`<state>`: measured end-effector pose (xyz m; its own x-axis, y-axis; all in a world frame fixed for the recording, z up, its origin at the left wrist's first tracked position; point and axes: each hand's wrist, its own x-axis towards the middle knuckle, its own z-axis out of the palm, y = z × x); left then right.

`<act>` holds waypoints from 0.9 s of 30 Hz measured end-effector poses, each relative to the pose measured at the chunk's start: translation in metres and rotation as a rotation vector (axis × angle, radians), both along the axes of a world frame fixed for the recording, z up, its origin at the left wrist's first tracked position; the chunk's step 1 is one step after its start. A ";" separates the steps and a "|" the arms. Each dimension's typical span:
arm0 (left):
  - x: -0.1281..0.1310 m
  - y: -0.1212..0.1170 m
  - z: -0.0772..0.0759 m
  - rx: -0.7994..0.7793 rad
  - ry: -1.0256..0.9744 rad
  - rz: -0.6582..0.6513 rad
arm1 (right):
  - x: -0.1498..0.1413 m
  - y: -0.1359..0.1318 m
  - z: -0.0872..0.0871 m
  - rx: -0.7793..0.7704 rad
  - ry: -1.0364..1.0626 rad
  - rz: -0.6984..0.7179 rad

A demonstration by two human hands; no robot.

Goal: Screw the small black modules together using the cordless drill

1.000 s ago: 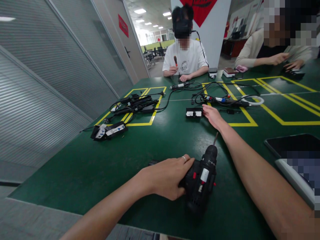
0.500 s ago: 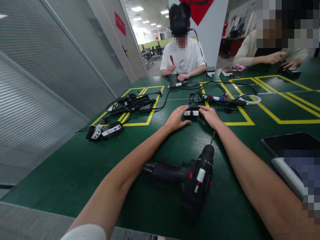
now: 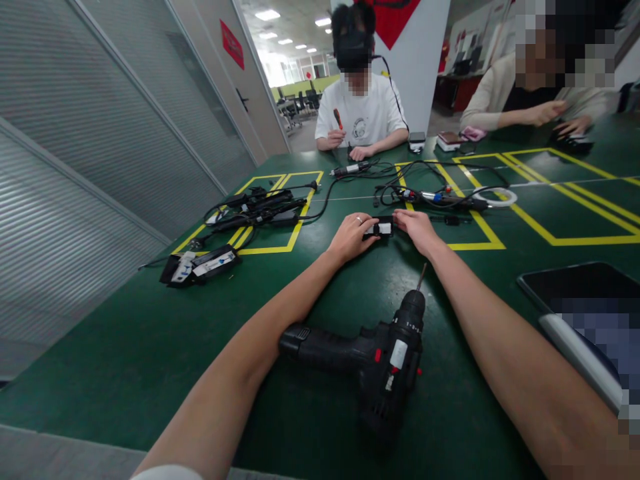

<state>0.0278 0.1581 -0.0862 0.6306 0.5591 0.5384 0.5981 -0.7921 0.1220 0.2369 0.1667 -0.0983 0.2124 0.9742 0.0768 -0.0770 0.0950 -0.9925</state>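
Note:
My left hand (image 3: 351,237) is closed on the left end of a small black box (image 3: 385,229), its fingers over part of the white labels on the near side. At the box's right end is my right hand (image 3: 417,232), fingers stretched out; whether the tips touch the box I cannot tell. The box appears to rest on the green table (image 3: 165,347). Between my forearms lies a black cordless drill (image 3: 390,360) on its side, with its bit pointing away from me.
Black cables and adapters (image 3: 260,210) lie at the left, near a black case with white labels (image 3: 215,262). A corded electric screwdriver (image 3: 440,198) lies beyond my right hand. A dark tablet-like device (image 3: 585,283) is at the right. Across the table, one person holds a red screwdriver (image 3: 338,120); another sits right.
My left hand's fingers have come over the box's left end and hide part of its labels. The right hand's fingers have shifted slightly at the right end. The view has swung a little.

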 end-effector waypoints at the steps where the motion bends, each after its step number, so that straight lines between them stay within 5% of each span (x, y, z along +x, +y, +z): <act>1: -0.001 -0.001 0.001 -0.002 -0.008 0.000 | 0.001 0.000 0.005 0.019 -0.003 -0.090; 4: -0.002 -0.003 0.002 -0.020 -0.008 0.012 | 0.001 -0.002 0.023 0.087 -0.032 -0.279; 11: -0.001 -0.006 0.004 -0.005 -0.118 -0.019 | -0.016 -0.015 0.056 -0.019 -0.299 -0.025; 15: -0.001 -0.008 0.006 0.021 -0.201 0.034 | -0.033 -0.022 0.060 0.096 -0.253 0.145; 18: -0.002 -0.010 0.007 0.039 -0.214 0.022 | -0.044 -0.029 0.060 0.045 -0.169 0.326; 27: 0.001 -0.014 0.009 -0.024 -0.189 -0.011 | -0.051 -0.031 0.050 0.094 -0.165 0.397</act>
